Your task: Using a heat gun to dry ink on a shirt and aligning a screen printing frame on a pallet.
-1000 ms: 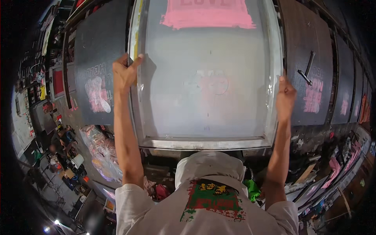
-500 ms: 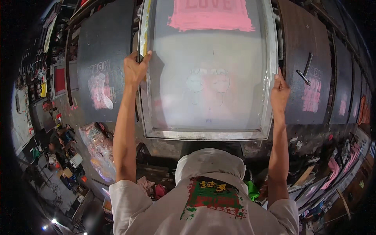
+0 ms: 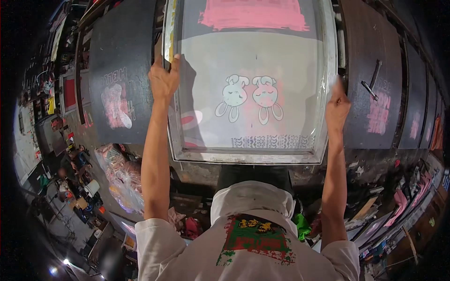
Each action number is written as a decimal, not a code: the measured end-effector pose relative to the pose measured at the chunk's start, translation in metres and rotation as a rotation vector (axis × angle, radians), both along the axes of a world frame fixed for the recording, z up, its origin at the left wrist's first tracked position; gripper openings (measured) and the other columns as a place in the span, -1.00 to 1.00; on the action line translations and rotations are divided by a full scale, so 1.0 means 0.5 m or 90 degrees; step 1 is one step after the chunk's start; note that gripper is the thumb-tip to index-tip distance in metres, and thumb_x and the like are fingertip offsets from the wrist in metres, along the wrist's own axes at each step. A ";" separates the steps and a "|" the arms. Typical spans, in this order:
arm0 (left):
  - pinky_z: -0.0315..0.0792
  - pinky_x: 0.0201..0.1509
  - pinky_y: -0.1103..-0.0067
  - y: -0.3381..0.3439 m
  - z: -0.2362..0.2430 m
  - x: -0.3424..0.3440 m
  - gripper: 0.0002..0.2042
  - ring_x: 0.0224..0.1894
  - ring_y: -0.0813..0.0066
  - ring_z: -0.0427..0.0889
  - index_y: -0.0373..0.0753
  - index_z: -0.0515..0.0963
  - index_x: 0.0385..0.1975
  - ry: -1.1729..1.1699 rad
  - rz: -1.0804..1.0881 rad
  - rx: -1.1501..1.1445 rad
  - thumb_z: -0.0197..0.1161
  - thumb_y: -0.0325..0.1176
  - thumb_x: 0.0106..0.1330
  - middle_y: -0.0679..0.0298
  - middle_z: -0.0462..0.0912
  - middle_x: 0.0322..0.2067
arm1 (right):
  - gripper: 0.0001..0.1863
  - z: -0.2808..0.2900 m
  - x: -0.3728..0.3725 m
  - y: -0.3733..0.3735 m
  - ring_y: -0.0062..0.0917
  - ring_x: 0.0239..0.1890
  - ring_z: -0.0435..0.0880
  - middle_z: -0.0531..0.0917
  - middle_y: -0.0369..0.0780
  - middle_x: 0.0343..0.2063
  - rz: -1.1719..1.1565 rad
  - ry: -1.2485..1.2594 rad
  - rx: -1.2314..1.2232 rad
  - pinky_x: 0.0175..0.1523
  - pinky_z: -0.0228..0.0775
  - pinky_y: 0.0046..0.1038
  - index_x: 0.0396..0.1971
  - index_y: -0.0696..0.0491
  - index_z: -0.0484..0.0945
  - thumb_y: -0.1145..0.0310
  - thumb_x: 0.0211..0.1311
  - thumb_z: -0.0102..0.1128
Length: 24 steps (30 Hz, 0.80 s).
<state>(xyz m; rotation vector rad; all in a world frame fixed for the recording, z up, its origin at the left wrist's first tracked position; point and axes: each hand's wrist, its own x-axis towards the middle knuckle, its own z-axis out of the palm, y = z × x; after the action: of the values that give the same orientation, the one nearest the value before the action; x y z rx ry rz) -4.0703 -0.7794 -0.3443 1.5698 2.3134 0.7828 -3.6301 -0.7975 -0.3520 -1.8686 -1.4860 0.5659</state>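
A large silkscreen frame (image 3: 248,157) with a pale metal rim lies before me. My left hand (image 3: 164,80) is closed on its left rim, the thumb over the top. On the opposite rim my right hand (image 3: 337,108) is closed too, one finger smeared by motion. Through the mesh (image 3: 211,51) show two outlined rabbit heads (image 3: 234,96), their ears hanging down, over a faint pink patch. A dark patterned strip (image 3: 272,141) runs along the lower part of the mesh. Thick pink ink (image 3: 253,16) covers a band at the far end.
Dark printing boards with pink marks stand left (image 3: 122,51) and right (image 3: 370,42). A metal clamp-like tool (image 3: 373,82) lies on the right board. Clear plastic bags (image 3: 123,180) sit at lower left. Pink cloths (image 3: 399,206) lie at lower right.
The rabbit heads and the patterned strip have turned from faint or unseen to sharp and dark through the mesh. The frame has shifted slightly away from me, both hands still on it.
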 end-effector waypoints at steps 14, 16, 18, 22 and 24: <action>0.37 0.08 0.33 0.026 -0.012 -0.007 -0.30 -0.03 -0.07 0.56 -0.45 0.43 0.07 -0.040 0.054 -0.050 -0.09 0.22 0.39 -0.21 0.57 -0.13 | -0.53 0.002 -0.004 0.030 -0.37 0.08 0.60 0.62 -0.03 0.02 0.033 0.099 -0.037 0.12 0.40 -0.43 0.24 0.09 0.38 0.23 0.40 0.05; 0.35 0.11 0.33 0.021 -0.027 -0.031 -0.26 0.02 -0.10 0.53 -0.47 0.40 0.10 -0.014 0.058 -0.049 -0.09 0.24 0.38 -0.23 0.55 -0.07 | -0.52 -0.001 -0.005 0.030 -0.41 0.10 0.58 0.61 -0.04 0.03 0.032 0.120 -0.044 0.13 0.38 -0.44 0.24 0.10 0.38 0.22 0.40 0.07; 0.34 0.14 0.32 0.026 -0.021 -0.021 -0.23 0.06 -0.12 0.52 -0.48 0.40 0.12 -0.007 0.070 -0.071 -0.10 0.26 0.37 -0.25 0.54 -0.03 | -0.51 -0.003 -0.005 0.033 -0.44 0.11 0.57 0.61 -0.06 0.04 0.026 0.135 -0.048 0.15 0.37 -0.45 0.24 0.11 0.38 0.20 0.40 0.09; 0.38 0.06 0.36 0.029 0.008 -0.007 -0.28 -0.06 -0.03 0.57 -0.46 0.42 0.09 -0.036 0.059 -0.089 -0.09 0.22 0.39 -0.18 0.59 -0.13 | -0.51 0.007 -0.005 0.034 -0.47 0.07 0.58 0.62 -0.07 0.03 0.017 0.130 -0.058 0.12 0.39 -0.46 0.23 0.12 0.38 0.21 0.39 0.10; 0.39 0.03 0.38 0.030 0.013 -0.005 -0.30 -0.12 0.02 0.57 -0.46 0.43 0.07 -0.047 0.062 -0.098 -0.09 0.20 0.40 -0.16 0.60 -0.17 | -0.50 0.016 -0.009 0.034 -0.48 0.07 0.59 0.62 -0.08 0.03 0.007 0.113 -0.072 0.11 0.40 -0.47 0.23 0.12 0.39 0.20 0.40 0.10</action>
<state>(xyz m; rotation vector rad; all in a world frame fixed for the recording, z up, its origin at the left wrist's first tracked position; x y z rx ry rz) -4.0730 -0.7644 -0.3378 1.3504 2.3507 0.6552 -3.6344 -0.7804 -0.3439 -1.8429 -1.3740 0.8147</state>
